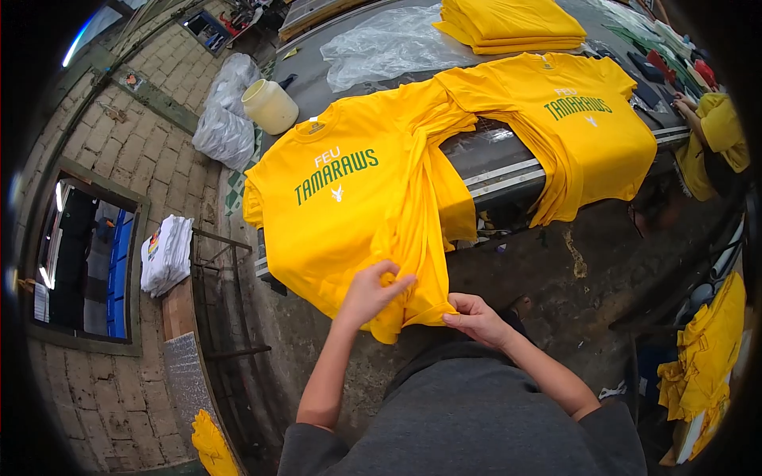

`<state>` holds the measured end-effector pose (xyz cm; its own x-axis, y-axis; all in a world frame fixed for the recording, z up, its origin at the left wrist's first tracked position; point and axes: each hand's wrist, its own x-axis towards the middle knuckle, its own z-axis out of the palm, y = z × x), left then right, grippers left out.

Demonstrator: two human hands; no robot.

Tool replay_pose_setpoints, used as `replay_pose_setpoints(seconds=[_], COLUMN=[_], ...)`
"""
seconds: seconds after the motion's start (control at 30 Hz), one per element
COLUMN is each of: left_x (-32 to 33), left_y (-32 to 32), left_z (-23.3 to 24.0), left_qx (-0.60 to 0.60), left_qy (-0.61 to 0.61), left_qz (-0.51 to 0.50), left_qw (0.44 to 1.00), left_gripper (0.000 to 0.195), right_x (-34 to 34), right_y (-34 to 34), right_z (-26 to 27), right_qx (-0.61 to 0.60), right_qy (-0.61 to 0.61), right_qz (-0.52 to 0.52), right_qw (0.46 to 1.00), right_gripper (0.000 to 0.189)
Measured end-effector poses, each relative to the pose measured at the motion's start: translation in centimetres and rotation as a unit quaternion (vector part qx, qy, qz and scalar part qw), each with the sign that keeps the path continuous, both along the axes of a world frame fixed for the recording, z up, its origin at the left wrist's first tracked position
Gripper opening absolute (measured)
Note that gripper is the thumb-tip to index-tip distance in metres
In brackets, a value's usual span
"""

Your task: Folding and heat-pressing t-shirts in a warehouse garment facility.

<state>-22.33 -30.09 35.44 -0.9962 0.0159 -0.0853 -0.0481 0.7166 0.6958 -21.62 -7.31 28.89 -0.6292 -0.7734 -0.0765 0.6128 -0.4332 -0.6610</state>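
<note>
A yellow printed T-shirt (345, 220) lies face up over the near edge of the dark worktable (500, 143), with more yellow cloth bunched along its right side. My left hand (370, 293) is at the gathered cloth near the bottom, thumb and fingers around a fold; whether it grips is hard to tell. My right hand (476, 319) pinches the hem at the lower right corner between thumb and fingers. Further right lies a second pile of yellow printed T-shirts (586, 131), its front edge hanging off the table.
Folded yellow shirts (512, 27) and clear plastic sheeting (387, 44) lie at the back. A pale plastic tub (269, 107) stands at the left corner. White shirts (168, 256) rest on a bench at left. Yellow garments (702, 357) hang at lower right. Another person (720, 128) is at far right.
</note>
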Motion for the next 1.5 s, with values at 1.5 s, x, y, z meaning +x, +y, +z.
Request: replay_pose_setpoints(seconds=[1.5], left_x=[0.5], left_y=[-0.8], left_z=[2.1], left_qx=[-0.033], left_qy=[0.049], left_qz=[-0.082], left_qw=[0.995], left_gripper=[0.026], right_x=[-5.4], right_y=[-7.7], right_z=[0.4], right_qx=[0.052], right_qy=[-0.028], right_qz=[-0.041], right_qw=[0.997], right_gripper=[0.017])
